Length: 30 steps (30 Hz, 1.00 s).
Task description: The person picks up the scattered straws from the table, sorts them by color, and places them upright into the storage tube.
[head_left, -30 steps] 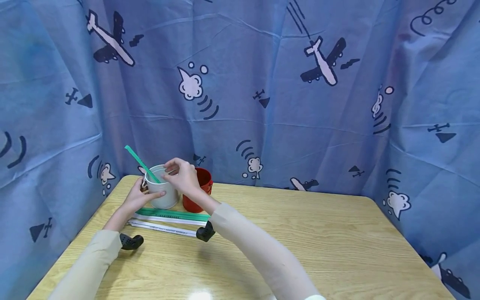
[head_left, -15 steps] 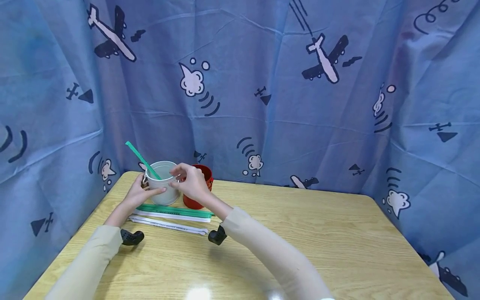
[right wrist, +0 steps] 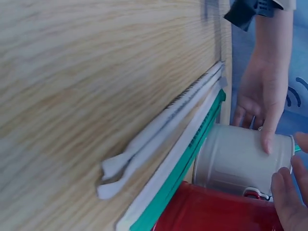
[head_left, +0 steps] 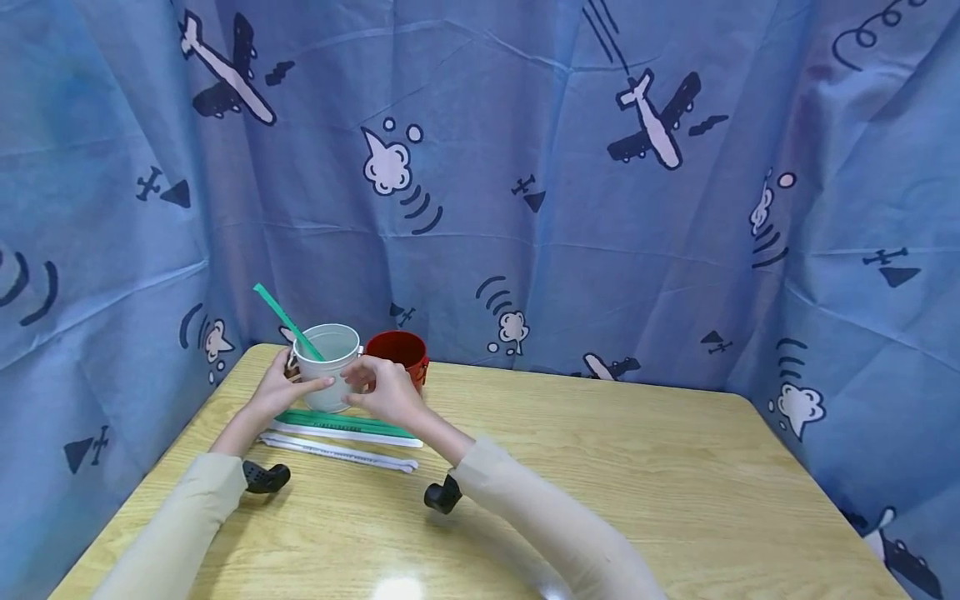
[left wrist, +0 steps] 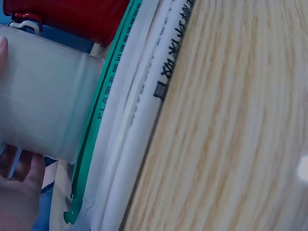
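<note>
A white pail (head_left: pixel 324 395) stands at the back left of the table. My left hand (head_left: pixel 272 393) grips its left side, the thumb lying across the front in the head view. Out of the pail leans a long green wrapped straw (head_left: pixel 279 310), tilted to the left. My right hand (head_left: pixel 390 393) hovers at the pail's right side, fingers loosely bent and nothing between them. In the right wrist view, the fingers of this hand (right wrist: pixel 290 192) show near the pail's rim. Partly behind the right hand is a red pail (head_left: pixel 417 372), right beside the white one.
In front of the pails lie green wrapped straws (head_left: pixel 375 427) and white wrapped straws (head_left: pixel 341 452), running left to right. Patterned blue curtains (head_left: pixel 480 208) surround the wooden table (head_left: pixel 600 467) at the back and sides. A black wrist device (head_left: pixel 444 495) hangs below the right sleeve.
My right hand has drawn back from over the white pail's mouth, moving right and down to its side. The left hand stays on the pail, and the green straw still leans in it.
</note>
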### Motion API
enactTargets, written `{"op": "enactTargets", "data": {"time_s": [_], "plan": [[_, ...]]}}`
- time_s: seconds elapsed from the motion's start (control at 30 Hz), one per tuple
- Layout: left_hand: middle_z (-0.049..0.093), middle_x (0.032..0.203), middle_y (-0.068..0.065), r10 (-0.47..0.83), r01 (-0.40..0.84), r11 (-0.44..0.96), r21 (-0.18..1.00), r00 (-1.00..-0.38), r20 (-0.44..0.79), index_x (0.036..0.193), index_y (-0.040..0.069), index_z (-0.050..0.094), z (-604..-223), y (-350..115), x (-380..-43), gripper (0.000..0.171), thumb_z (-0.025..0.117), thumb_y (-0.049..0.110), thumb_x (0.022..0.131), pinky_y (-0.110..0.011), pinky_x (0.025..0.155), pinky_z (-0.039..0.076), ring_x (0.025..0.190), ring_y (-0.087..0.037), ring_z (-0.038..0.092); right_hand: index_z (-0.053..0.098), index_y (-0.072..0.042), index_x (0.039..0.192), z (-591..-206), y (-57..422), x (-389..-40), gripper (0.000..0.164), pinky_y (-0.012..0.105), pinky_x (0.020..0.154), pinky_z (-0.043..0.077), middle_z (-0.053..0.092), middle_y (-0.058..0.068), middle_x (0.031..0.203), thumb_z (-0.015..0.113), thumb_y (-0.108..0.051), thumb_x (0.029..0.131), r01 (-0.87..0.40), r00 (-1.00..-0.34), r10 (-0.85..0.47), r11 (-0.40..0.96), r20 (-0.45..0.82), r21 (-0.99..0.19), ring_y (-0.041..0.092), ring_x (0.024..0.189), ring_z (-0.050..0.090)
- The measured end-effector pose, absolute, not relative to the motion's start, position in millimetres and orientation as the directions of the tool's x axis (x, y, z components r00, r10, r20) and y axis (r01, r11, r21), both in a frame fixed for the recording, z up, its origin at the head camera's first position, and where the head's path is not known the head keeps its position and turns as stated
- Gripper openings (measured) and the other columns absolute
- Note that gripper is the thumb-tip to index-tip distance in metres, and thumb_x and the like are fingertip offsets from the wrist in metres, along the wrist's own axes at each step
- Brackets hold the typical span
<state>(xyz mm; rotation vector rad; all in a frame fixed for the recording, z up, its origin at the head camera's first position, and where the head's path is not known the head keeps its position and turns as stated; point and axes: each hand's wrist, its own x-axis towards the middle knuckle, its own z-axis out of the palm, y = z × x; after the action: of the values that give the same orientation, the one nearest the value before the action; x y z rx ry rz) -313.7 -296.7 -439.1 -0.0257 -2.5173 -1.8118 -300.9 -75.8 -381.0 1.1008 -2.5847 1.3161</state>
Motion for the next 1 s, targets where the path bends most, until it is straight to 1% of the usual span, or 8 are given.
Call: {"op": "enactTargets", "data": {"time_s": [0.17, 0.37, 0.5, 0.6, 0.83, 1.0], "plan": [[0.02, 0.155, -0.028, -0.012, 0.043, 0.317, 0.947, -0.999, 0.049, 0.154, 0.007, 0.0, -439.6, -297.3, -313.4, 0.1, 0.071, 0.027, 0.087, -0.06, 0.111, 0.031, 0.141, -0.046, 0.025, 0.067, -0.006, 0.111, -388.8, -72.5, -298.5, 0.03, 0.018, 0.079, 0.056, 0.072, 0.008, 0.107, 0.073, -0.005, 0.083, -0.605, -0.739, -0.61, 0.411, 0.288, -0.682, 0.021, 0.097, 0.069], [0.021, 0.154, -0.029, -0.017, 0.044, 0.324, 0.945, -0.998, 0.052, 0.154, 0.006, 0.0, -440.4, -297.7, -314.1, 0.101, 0.072, 0.028, 0.087, -0.059, 0.111, 0.032, 0.14, -0.046, 0.026, 0.067, -0.006, 0.113, -395.6, -68.7, -297.9, 0.032, 0.016, 0.079, 0.055, 0.071, 0.009, 0.109, 0.076, -0.008, 0.081, -0.58, -0.747, -0.622, 0.439, 0.235, -0.686, 0.022, 0.097, 0.068], [0.021, 0.155, -0.028, -0.021, 0.039, 0.325, 0.945, -0.999, 0.048, 0.154, 0.006, 0.0, -441.1, -297.5, -314.9, 0.101, 0.072, 0.028, 0.087, -0.059, 0.111, 0.032, 0.141, -0.046, 0.026, 0.066, -0.004, 0.114, -400.6, -65.6, -300.9, 0.035, 0.013, 0.077, 0.053, 0.07, 0.012, 0.11, 0.076, -0.008, 0.081, -0.542, -0.752, -0.64, 0.462, 0.16, -0.702, 0.022, 0.095, 0.068], [0.02, 0.155, -0.028, -0.023, 0.035, 0.327, 0.944, -0.999, 0.045, 0.154, 0.006, 0.0, -441.2, -297.3, -315.3, 0.101, 0.072, 0.029, 0.086, -0.059, 0.111, 0.032, 0.141, -0.046, 0.026, 0.066, -0.003, 0.115, -405.3, -63.5, -303.5, 0.037, 0.013, 0.078, 0.053, 0.07, 0.014, 0.111, 0.077, -0.008, 0.08, -0.519, -0.749, -0.655, 0.483, 0.102, -0.705, 0.022, 0.096, 0.069], [0.018, 0.156, -0.028, -0.02, 0.024, 0.33, 0.944, -0.999, 0.033, 0.154, 0.007, -0.002, -440.9, -297.4, -315.4, 0.102, 0.071, 0.029, 0.087, -0.06, 0.111, 0.031, 0.141, -0.047, 0.024, 0.067, -0.007, 0.115, -417.5, -61.7, -307.2, 0.037, 0.015, 0.08, 0.054, 0.071, 0.008, 0.11, 0.078, -0.014, 0.08, -0.529, -0.748, -0.662, 0.549, 0.05, -0.647, 0.013, 0.094, 0.068], [0.018, 0.155, -0.029, -0.022, 0.025, 0.333, 0.943, -0.999, 0.035, 0.154, 0.006, -0.002, -440.3, -297.1, -314.9, 0.102, 0.072, 0.03, 0.087, -0.059, 0.111, 0.031, 0.141, -0.047, 0.025, 0.067, -0.008, 0.113, -423.4, -61.5, -307.9, 0.036, 0.016, 0.082, 0.053, 0.071, 0.006, 0.11, 0.078, -0.014, 0.08, -0.524, -0.756, -0.654, 0.585, 0.022, -0.619, 0.014, 0.095, 0.068]]}}
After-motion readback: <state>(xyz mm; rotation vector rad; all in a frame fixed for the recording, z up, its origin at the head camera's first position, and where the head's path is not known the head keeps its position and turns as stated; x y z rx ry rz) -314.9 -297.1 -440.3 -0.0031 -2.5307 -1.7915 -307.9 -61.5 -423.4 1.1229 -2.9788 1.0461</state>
